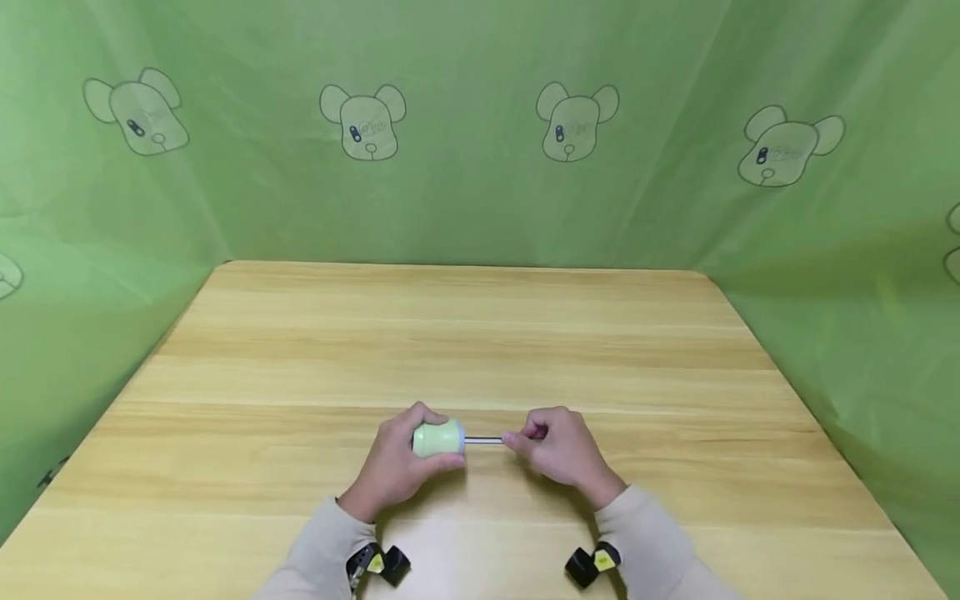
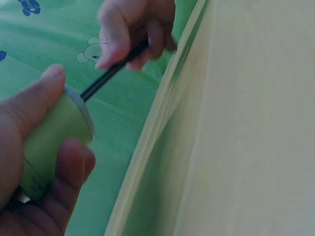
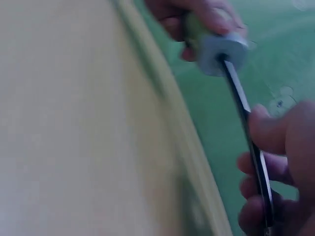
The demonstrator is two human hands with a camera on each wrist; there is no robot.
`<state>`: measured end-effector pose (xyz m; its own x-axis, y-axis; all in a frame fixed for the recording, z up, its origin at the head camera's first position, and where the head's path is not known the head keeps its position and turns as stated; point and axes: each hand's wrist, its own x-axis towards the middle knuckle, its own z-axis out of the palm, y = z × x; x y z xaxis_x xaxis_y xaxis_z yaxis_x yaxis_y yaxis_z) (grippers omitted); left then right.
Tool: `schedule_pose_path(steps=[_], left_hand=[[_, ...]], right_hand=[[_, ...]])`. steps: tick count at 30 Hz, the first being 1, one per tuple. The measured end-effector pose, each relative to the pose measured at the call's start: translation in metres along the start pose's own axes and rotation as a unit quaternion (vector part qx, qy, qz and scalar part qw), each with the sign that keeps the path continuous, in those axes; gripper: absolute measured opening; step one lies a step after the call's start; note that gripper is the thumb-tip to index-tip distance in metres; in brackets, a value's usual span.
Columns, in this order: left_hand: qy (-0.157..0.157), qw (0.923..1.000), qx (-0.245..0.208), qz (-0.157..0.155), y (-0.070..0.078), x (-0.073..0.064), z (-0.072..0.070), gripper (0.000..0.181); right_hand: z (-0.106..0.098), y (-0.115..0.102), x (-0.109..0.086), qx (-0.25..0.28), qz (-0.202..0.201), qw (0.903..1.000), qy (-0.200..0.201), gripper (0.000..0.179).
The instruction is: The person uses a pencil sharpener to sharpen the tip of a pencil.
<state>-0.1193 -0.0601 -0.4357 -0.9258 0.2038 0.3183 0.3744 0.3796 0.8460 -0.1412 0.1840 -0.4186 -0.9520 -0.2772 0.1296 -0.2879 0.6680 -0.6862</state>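
My left hand (image 1: 393,462) grips a light green, barrel-shaped pencil sharpener (image 1: 437,438) with a grey end, thumb and fingers on opposite sides of it. Out of the middle of that grey end (image 3: 235,51) runs a thin, shiny black pencil (image 1: 483,440), pointing toward my right hand. My right hand (image 1: 566,450) pinches the pencil between thumb and curled fingers, a short way from the sharpener. In the right wrist view the pencil passes along the fingers (image 3: 268,167). Its tip inside the sharpener is hidden. Both hands are held low over the near part of the table.
The wooden table (image 1: 480,342) stretches out ahead of the hands. Green cloth (image 1: 465,208) printed with bear heads hangs behind it and along both sides. Each wrist wears a black camera, the left one (image 1: 396,567) and the right one (image 1: 581,568) close above the tabletop.
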Motion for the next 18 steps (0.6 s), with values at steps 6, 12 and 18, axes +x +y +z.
schedule_pose_path(steps=[6, 12, 18], left_hand=[[0.028, 0.9969, -0.041, -0.061, 0.002, -0.001, 0.001, 0.041], [0.028, 0.9898, -0.103, -0.094, 0.004, 0.000, -0.002, 0.041], [0.016, 0.9859, -0.123, -0.112, 0.004, 0.001, -0.003, 0.041]], right_hand=[[0.014, 0.004, -0.001, -0.055, -0.120, 0.9799, 0.149, 0.018], [0.017, 0.005, 0.002, -0.048, -0.223, 0.9484, 0.220, 0.036], [0.018, 0.007, 0.004, -0.114, -0.299, 0.9074, 0.273, 0.032]])
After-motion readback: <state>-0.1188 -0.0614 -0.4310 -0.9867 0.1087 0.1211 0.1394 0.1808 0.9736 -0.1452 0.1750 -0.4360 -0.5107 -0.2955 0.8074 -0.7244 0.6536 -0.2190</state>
